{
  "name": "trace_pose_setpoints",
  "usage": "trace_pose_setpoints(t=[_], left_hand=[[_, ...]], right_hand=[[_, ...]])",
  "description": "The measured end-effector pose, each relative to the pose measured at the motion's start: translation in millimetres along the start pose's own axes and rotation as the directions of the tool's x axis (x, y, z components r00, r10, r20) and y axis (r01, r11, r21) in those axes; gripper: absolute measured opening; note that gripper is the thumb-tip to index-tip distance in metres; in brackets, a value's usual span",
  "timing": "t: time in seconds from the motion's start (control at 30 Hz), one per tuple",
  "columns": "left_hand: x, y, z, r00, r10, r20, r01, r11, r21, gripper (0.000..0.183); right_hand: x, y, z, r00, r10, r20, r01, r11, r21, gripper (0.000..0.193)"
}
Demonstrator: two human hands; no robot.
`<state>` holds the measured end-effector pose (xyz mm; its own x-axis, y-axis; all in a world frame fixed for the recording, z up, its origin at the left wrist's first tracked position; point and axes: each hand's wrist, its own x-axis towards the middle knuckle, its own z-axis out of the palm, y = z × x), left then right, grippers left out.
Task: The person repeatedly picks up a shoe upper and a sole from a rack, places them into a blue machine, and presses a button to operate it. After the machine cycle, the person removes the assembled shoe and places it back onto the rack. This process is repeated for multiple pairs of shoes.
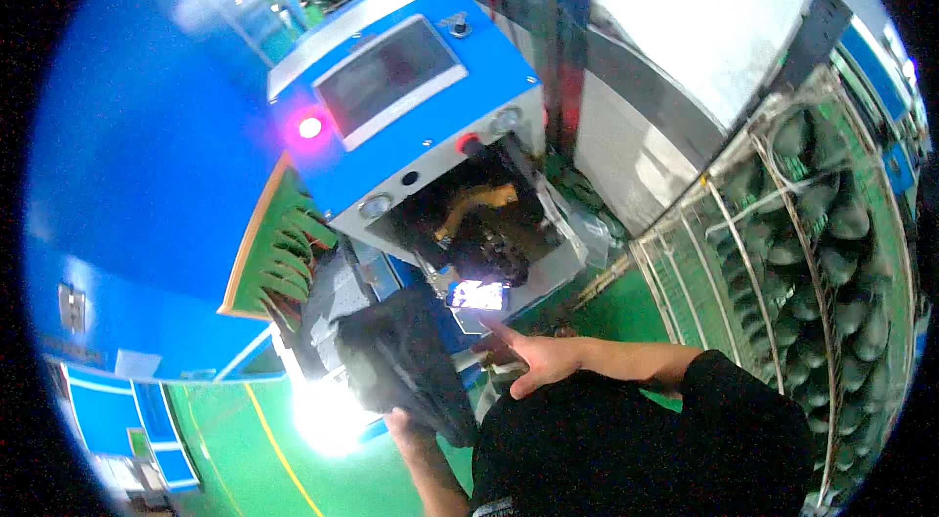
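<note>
A dark grey-black, boxy piece (406,365) is in front of me, blurred, so its kind is unclear. My left hand (401,427) grips its lower left edge, with some fingers hidden by it. To the right, my right hand (543,360) is open, thumb apart and forefinger stretched toward a phone (479,295) with a bright screen. The phone lies at the front of a blue and white machine (391,175). Inside the machine's dark opening is a curved yellow-brown part (474,209).
The machine's top carries a dark screen (386,77), a glowing pink light (310,128) and a red knob (469,142). On the right is a wire rack (782,253) holding many dark, rounded pieces. A green board (279,243) with leaf-shaped pieces stands on the left.
</note>
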<state>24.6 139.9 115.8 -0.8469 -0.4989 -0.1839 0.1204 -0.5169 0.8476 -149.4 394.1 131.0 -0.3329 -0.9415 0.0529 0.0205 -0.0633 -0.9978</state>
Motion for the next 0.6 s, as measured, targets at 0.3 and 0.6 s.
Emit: trace_pose_setpoints(t=[0.3, 0.6], left_hand=[[4, 2, 96, 0.932, 0.139, 0.334, -0.360, 0.444, 0.821, 0.050], [27, 19, 137, 0.970, -0.161, 0.180, 0.165, 0.986, -0.008, 0.042]], right_hand=[[4, -65, -39, 0.892, 0.137, -0.432, 0.231, 0.682, 0.694, 0.096], [-51, -46, -38, 0.821, 0.011, -0.571, 0.340, 0.795, 0.503, 0.109]])
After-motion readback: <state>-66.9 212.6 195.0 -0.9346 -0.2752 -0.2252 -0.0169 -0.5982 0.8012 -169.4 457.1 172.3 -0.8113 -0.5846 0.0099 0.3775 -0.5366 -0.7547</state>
